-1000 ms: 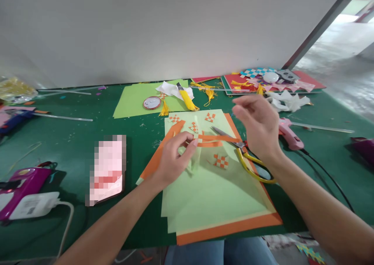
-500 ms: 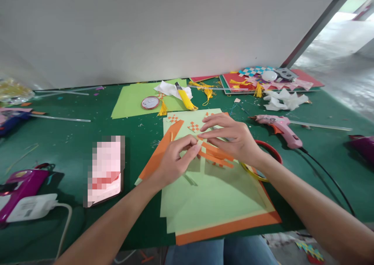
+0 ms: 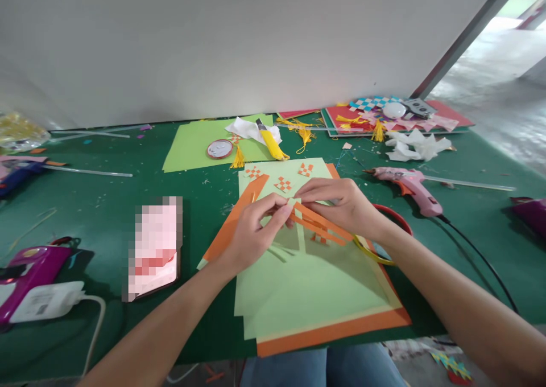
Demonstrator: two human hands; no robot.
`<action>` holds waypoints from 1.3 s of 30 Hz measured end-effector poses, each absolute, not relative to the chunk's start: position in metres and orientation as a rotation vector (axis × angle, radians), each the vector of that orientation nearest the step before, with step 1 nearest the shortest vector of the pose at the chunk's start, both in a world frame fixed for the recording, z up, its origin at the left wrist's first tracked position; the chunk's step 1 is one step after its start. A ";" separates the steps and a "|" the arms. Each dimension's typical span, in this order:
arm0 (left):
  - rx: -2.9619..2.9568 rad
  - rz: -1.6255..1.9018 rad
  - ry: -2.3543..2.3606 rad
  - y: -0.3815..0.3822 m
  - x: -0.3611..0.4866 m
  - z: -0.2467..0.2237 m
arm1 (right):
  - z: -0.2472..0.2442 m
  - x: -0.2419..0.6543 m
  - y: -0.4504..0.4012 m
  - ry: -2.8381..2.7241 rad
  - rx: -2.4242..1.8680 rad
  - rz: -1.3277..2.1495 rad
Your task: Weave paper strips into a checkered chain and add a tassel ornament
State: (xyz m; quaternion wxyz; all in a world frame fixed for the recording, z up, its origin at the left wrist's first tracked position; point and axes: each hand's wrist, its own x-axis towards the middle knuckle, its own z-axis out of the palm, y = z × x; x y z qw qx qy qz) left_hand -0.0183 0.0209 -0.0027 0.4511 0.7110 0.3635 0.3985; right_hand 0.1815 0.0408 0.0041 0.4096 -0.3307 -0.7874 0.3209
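Orange and pale green paper strips (image 3: 326, 227) cross one another between my hands, above a stack of pale green paper (image 3: 315, 284). My left hand (image 3: 260, 225) pinches the strips at their crossing between thumb and forefinger. From the other side, my right hand (image 3: 341, 202) is closed at the same crossing, its fingertips partly hidden behind the strips. Small woven orange-and-white checked pieces (image 3: 283, 184) lie on the stack just beyond my fingers. A folded orange paper strip (image 3: 239, 216) rests by my left wrist, and a roll of tape (image 3: 375, 250) sits under my right wrist.
A pink glue gun (image 3: 407, 188) lies to the right, its cord trailing forward. On the left are a phone (image 3: 156, 250) and a purple glue gun (image 3: 38, 273) beside a white power strip. A yellow cutter (image 3: 271, 140) and yellow tassels (image 3: 238, 157) lie at the back.
My right hand's raised fingers have come down and drawn together at the crossing. The orange strips now slant further down to the right, and another checked piece shows behind.
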 end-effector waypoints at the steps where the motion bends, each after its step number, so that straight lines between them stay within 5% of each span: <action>1: 1.757 0.997 0.912 0.021 -0.018 -0.002 | 0.004 0.182 0.041 -1.976 -0.834 0.845; 39: 1.567 1.000 1.009 0.025 -0.015 -0.004 | 0.005 0.177 0.036 -1.881 -0.980 0.721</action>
